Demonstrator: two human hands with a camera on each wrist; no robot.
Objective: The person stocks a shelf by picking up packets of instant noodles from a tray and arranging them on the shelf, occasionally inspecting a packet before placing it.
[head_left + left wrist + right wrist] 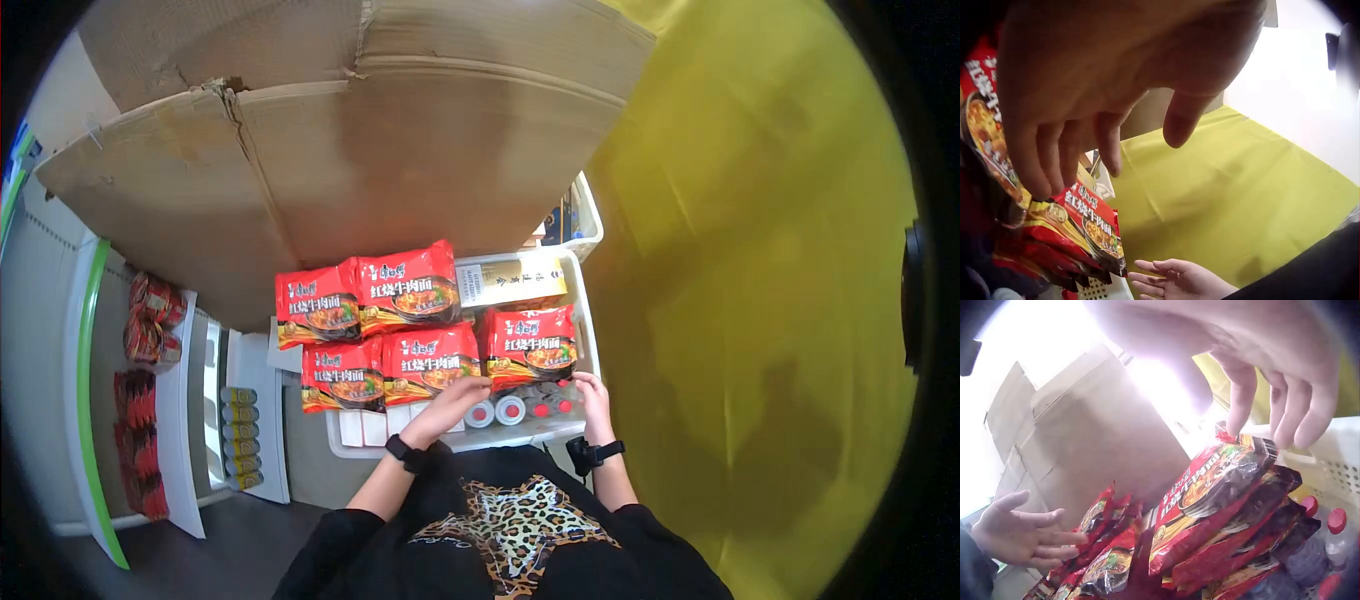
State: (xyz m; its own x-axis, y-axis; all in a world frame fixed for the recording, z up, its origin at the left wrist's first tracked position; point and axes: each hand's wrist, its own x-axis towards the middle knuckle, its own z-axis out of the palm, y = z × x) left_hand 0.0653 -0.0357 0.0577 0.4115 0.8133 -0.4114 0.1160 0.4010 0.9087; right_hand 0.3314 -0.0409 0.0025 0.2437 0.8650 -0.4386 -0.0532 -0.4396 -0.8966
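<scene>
Red instant-noodle packs lie in stacks in a white crate (588,335). Over the lower edge of the middle stack (430,362) is my left hand (448,410), fingers extended near the right-hand stack (532,345); the left wrist view shows the hand (1129,56) with parted fingers. My right hand (594,402) is at that stack's lower right corner. In the right wrist view, its fingers (1241,394) hang down loosely, one at the corner of the top pack (1204,481); whether it touches is unclear. Neither hand grips anything.
Bottles with red caps (1337,521) stand at the crate's near side, beside white boxes (363,428). A gold-and-white box (512,282) lies behind the packs. Large cardboard (400,170) rises beyond, yellow cloth (740,300) is right, and shelves (175,420) with goods are left.
</scene>
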